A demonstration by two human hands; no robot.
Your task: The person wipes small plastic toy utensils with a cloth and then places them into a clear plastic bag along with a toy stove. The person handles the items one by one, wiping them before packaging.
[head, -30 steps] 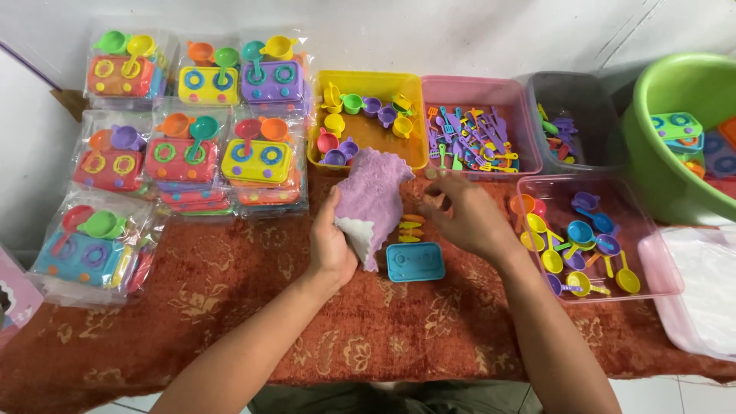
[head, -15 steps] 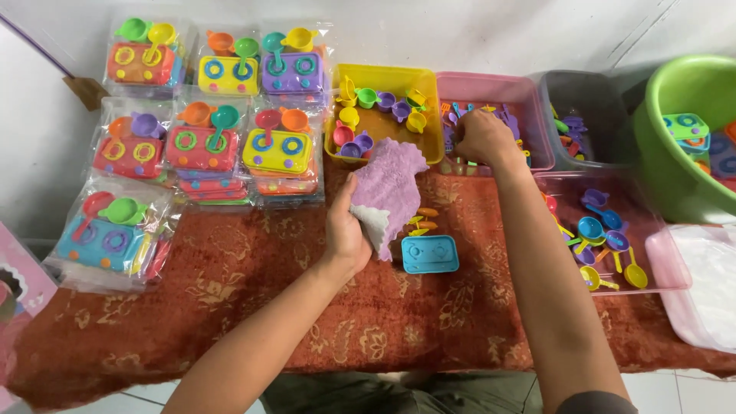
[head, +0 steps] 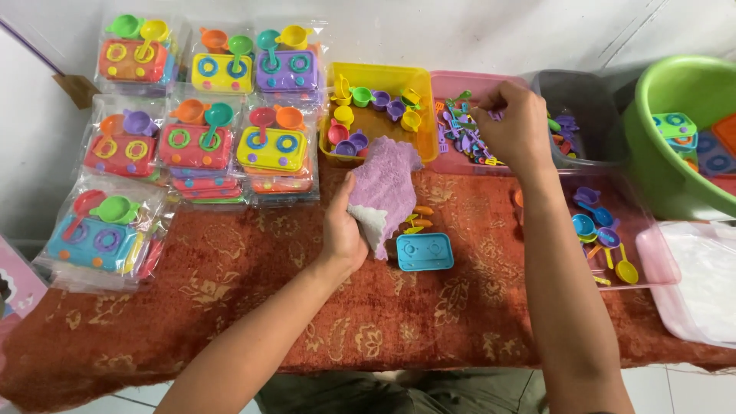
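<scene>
Red patterned tablecloth [head: 230, 307], bagged toy stoves [head: 192, 138], bins [head: 383, 77], blue stove [head: 424, 252]

A: Left side: bagged toy stove sets [head: 207, 115], stacked in rows. Yellow tray [head: 399, 80] of small cups beside them.
B: Right side: green basin [head: 675, 84] with stove tops, grey bin [head: 590, 100], white tray [head: 705, 287]. Red patterned cloth [head: 253, 307] covers the worktop.

Lilac cloth [head: 383, 180] with white underside, rust-red bench cover [head: 230, 291] with gold floral pattern, light-blue toy stove [head: 425, 251], yellow tray [head: 383, 77], pink tray [head: 460, 80], grey bin [head: 583, 100], green basin [head: 675, 84]
</scene>
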